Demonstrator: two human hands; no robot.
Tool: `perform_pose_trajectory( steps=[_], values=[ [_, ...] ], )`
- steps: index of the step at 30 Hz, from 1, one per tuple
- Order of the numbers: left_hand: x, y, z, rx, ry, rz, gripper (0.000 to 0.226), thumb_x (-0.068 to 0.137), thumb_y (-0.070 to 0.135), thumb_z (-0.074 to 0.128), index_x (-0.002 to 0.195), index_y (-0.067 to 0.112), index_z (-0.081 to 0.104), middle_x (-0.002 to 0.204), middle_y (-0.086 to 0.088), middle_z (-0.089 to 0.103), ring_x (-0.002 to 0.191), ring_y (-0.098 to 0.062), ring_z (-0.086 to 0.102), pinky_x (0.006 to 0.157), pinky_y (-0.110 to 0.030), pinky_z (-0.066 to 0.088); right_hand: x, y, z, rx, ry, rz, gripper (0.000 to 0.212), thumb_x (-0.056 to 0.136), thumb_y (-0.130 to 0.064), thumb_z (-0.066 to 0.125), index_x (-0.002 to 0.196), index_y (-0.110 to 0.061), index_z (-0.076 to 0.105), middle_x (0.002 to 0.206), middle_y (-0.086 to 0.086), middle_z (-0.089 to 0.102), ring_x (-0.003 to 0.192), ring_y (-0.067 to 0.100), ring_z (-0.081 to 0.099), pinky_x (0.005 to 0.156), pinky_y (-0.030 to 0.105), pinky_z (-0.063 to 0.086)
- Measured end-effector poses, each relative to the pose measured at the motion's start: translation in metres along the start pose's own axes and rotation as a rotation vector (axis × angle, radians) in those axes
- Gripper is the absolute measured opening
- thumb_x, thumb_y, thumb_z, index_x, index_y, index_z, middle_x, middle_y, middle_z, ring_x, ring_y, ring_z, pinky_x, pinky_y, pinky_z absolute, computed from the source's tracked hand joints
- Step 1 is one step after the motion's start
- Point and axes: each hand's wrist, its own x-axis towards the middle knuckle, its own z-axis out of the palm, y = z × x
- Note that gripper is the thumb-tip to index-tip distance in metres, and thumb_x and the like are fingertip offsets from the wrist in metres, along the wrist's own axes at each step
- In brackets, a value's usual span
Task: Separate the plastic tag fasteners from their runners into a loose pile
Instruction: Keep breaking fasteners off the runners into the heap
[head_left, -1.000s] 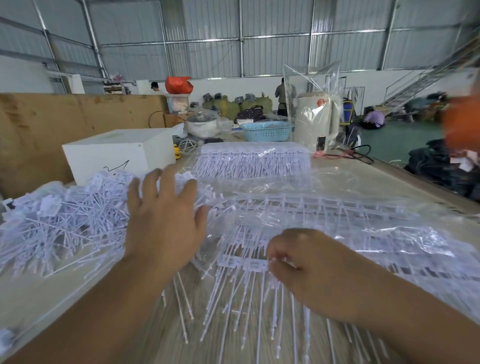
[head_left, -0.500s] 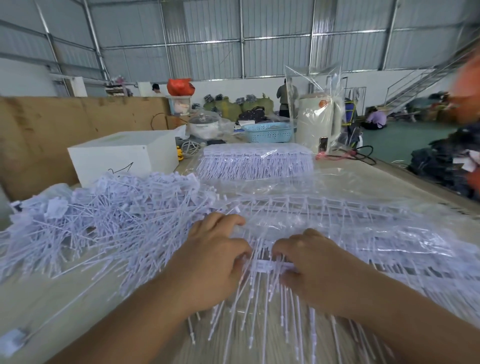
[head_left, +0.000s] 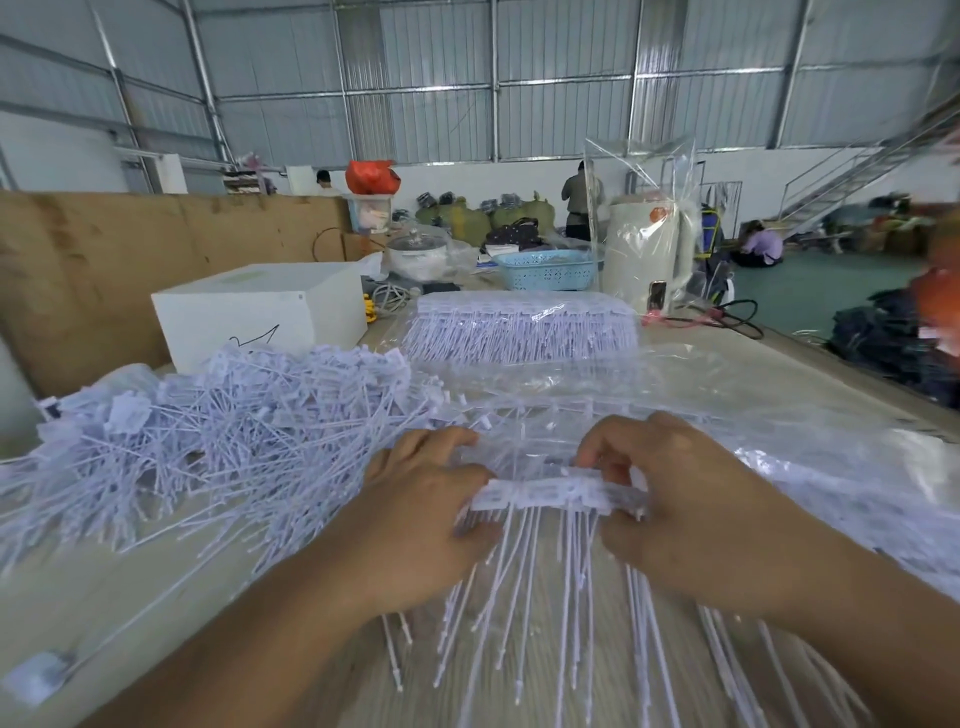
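Hands at work on a strip of tag fasteners (head_left: 545, 493), held just above the worktop (head_left: 779, 374) right of the loose pile (head_left: 218, 436). Left hand (head_left: 415, 514) grips one end of the strip, right hand (head_left: 680, 499) pinches the other. The strip's long axis runs hand to hand; its stems point back toward the person. Left hand sits nearer the pile.

2 hands on 1 fastener strip (head_left: 550, 493) at 6 o'clock. 1 loose pile (head_left: 218, 431) at 9, 1 bagged bundle (head_left: 519, 327) at 12, 1 white box (head_left: 260, 312), 1 blue basket (head_left: 545, 270). Loose fasteners: way too many to count.
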Motion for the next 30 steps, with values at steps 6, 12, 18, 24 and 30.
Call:
perform_pose_trajectory(
  steps=[6, 12, 18, 24, 30],
  values=[
    [0.003, 0.005, -0.013, -0.406, 0.203, 0.011, 0.006, 0.086, 0.025, 0.071, 0.092, 0.024, 0.07, 0.112, 0.023, 0.052, 0.114, 0.003, 0.043, 0.095, -0.012, 0.03, 0.0, -0.002, 0.003, -0.009, -0.01, -0.012, 0.031, 0.076, -0.023, 0.064, 0.091, -0.044, 0.046, 0.085, -0.018, 0.051, 0.089, -0.002, 0.04, 0.066, 0.016, 0.031],
    [0.003, 0.007, -0.02, -0.781, 0.117, -0.097, 0.015, 0.069, 0.028, 0.067, 0.084, 0.028, 0.07, 0.096, 0.014, 0.066, 0.093, -0.003, 0.063, 0.079, -0.013, 0.043, -0.001, -0.003, 0.005, -0.006, -0.022, 0.016, 0.037, 0.081, -0.024, 0.064, 0.097, -0.049, 0.042, 0.088, -0.02, 0.05, 0.086, 0.0, 0.049, 0.065, 0.017, 0.039],
    [0.003, 0.006, -0.023, -1.059, 0.158, -0.154, 0.016, 0.07, 0.025, 0.073, 0.078, 0.017, 0.063, 0.082, 0.003, 0.073, 0.08, -0.008, 0.069, 0.071, -0.02, 0.047, -0.002, -0.008, 0.001, 0.013, 0.078, 0.002, 0.039, 0.078, -0.019, 0.065, 0.093, -0.047, 0.042, 0.081, -0.018, 0.055, 0.083, 0.002, 0.052, 0.068, 0.015, 0.039],
    [0.001, 0.016, -0.019, -1.046, 0.107, -0.103, 0.036, 0.064, 0.051, 0.073, 0.094, 0.032, 0.071, 0.096, -0.001, 0.074, 0.099, -0.019, 0.069, 0.097, -0.039, 0.05, -0.006, -0.016, -0.004, -0.033, 0.25, -0.093, 0.028, 0.071, -0.015, 0.063, 0.096, -0.029, 0.061, 0.072, -0.014, 0.056, 0.071, 0.007, 0.056, 0.059, 0.024, 0.044],
    [0.0, 0.026, -0.02, -1.142, 0.103, -0.058, 0.033, 0.068, 0.046, 0.073, 0.096, 0.029, 0.071, 0.097, -0.004, 0.074, 0.097, -0.022, 0.07, 0.094, -0.037, 0.053, -0.012, -0.027, 0.007, -0.042, 0.197, -0.177, 0.052, 0.079, -0.024, 0.058, 0.127, -0.038, 0.041, 0.088, -0.008, 0.057, 0.083, 0.015, 0.057, 0.07, 0.027, 0.049]
  ],
)
